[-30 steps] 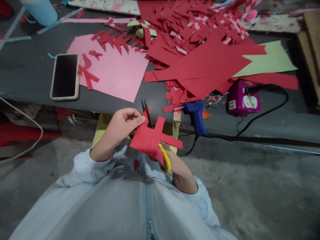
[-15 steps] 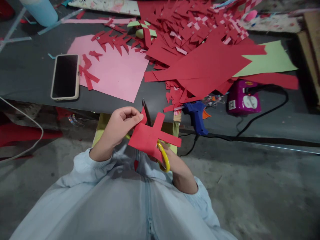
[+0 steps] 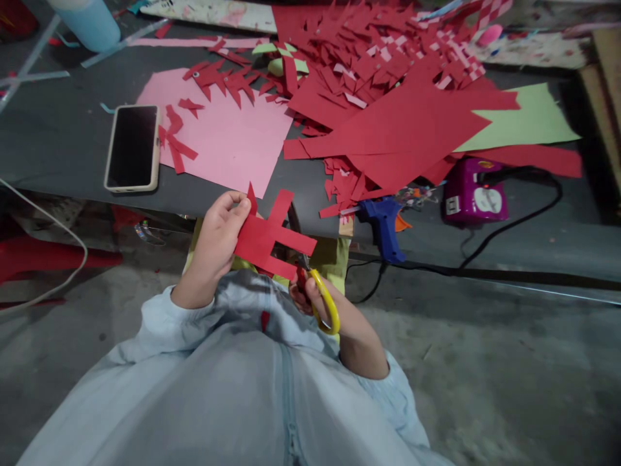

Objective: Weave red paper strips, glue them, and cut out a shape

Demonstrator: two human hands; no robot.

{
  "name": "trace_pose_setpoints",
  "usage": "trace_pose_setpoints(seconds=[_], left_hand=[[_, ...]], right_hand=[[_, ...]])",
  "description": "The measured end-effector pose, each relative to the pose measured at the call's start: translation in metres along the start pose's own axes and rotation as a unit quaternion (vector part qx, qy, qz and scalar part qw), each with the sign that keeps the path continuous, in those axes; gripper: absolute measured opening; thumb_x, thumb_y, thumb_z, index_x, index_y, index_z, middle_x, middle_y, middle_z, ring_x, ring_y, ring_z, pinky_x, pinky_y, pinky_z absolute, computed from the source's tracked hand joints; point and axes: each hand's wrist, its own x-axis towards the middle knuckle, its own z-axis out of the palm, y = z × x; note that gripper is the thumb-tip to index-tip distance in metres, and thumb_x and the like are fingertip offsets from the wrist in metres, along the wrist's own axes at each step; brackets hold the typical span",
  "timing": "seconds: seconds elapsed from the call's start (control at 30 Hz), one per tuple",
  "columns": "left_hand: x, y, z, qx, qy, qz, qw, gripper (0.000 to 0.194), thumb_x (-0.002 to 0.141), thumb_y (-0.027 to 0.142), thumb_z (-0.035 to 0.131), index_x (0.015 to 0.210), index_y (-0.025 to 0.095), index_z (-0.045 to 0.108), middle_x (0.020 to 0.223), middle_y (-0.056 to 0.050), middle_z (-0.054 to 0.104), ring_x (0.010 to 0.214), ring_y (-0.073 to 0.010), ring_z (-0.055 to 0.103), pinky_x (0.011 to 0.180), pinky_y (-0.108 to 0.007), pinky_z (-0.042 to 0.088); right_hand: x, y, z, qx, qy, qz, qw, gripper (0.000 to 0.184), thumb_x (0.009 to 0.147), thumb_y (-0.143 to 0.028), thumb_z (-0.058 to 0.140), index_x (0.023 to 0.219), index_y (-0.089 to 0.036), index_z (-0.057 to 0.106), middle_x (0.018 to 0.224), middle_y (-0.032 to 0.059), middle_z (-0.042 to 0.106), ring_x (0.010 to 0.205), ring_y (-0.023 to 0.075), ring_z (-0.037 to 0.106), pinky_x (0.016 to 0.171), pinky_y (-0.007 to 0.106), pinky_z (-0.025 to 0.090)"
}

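Note:
My left hand (image 3: pixel 222 228) pinches a piece of red paper (image 3: pixel 261 241) by its upper left side, over my lap just in front of the table edge. Several strips stick out from the paper, with gaps cut between them. My right hand (image 3: pixel 310 298) is closed around the yellow handles of a pair of scissors (image 3: pixel 326 304). The dark blades point up and away, partly hidden behind the paper's right-hand strips. Part of the right hand's fingers is hidden by the handle and the paper.
On the dark table (image 3: pixel 63 155) lie a phone (image 3: pixel 132 149), pink paper (image 3: pixel 228 142) with red cut pieces, and a heap of red scraps (image 3: pixel 369 58). A blue glue gun (image 3: pixel 383 226) sits at the front edge, near a purple box (image 3: pixel 473 194) with a black cord.
The red paper has turned and shifted left and up with my left hand. The scissors have moved from its top strips down to its right side.

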Motion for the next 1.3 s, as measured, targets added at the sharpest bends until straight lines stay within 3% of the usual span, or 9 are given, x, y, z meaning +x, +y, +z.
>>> trace_pose_setpoints(seconds=[0.23, 0.47, 0.7, 1.1, 1.3], left_hand=[[-0.001, -0.004, -0.003, -0.03, -0.025, 0.007, 0.999, 0.047, 0.059, 0.034, 0.088, 0.088, 0.021, 0.053, 0.072, 0.006, 0.065, 0.06, -0.0089, 0.062, 0.059, -0.02, 0.054], [0.0, -0.007, -0.005, -0.017, -0.021, 0.019, 0.999, 0.037, 0.061, 0.025, 0.085, 0.084, 0.02, 0.056, 0.074, 0.005, 0.065, 0.062, -0.0089, 0.062, 0.06, -0.021, 0.055], [-0.006, -0.007, 0.003, 0.035, -0.039, 0.02, 0.998, 0.033, 0.066, 0.027, 0.08, 0.087, 0.02, 0.055, 0.072, 0.005, 0.064, 0.062, -0.0093, 0.061, 0.06, -0.022, 0.053], [-0.009, -0.011, 0.009, 0.023, -0.038, 0.037, 0.998, 0.029, 0.071, 0.023, 0.077, 0.091, 0.02, 0.056, 0.075, 0.005, 0.066, 0.065, -0.0088, 0.063, 0.063, -0.021, 0.053], [-0.009, -0.013, 0.011, 0.041, -0.037, 0.05, 0.997, 0.03, 0.07, 0.023, 0.077, 0.09, 0.02, 0.055, 0.076, 0.005, 0.066, 0.066, -0.0099, 0.063, 0.065, -0.024, 0.053]], right_hand=[[-0.001, 0.001, 0.002, -0.022, 0.0, 0.007, 1.0, 0.042, 0.094, -0.065, 0.044, 0.097, -0.023, 0.044, 0.07, -0.0059, 0.034, 0.055, 0.0089, 0.029, 0.048, 0.025, 0.026], [-0.006, 0.001, -0.001, -0.075, -0.039, -0.001, 0.996, 0.047, 0.095, -0.068, 0.037, 0.103, -0.022, 0.046, 0.079, -0.0017, 0.04, 0.06, 0.0111, 0.032, 0.053, 0.028, 0.032], [0.0, 0.003, 0.003, -0.038, -0.021, -0.007, 0.999, 0.048, 0.092, -0.072, 0.04, 0.09, -0.023, 0.042, 0.076, -0.0034, 0.034, 0.058, 0.0105, 0.029, 0.05, 0.029, 0.027], [0.001, 0.002, 0.003, -0.048, -0.005, -0.004, 0.999, 0.049, 0.09, -0.073, 0.042, 0.092, -0.024, 0.041, 0.076, -0.0033, 0.035, 0.058, 0.011, 0.031, 0.05, 0.03, 0.029], [0.001, 0.003, 0.002, -0.032, -0.003, -0.006, 0.999, 0.044, 0.093, -0.069, 0.043, 0.088, -0.025, 0.04, 0.075, -0.0022, 0.035, 0.058, 0.0119, 0.028, 0.051, 0.031, 0.024]])
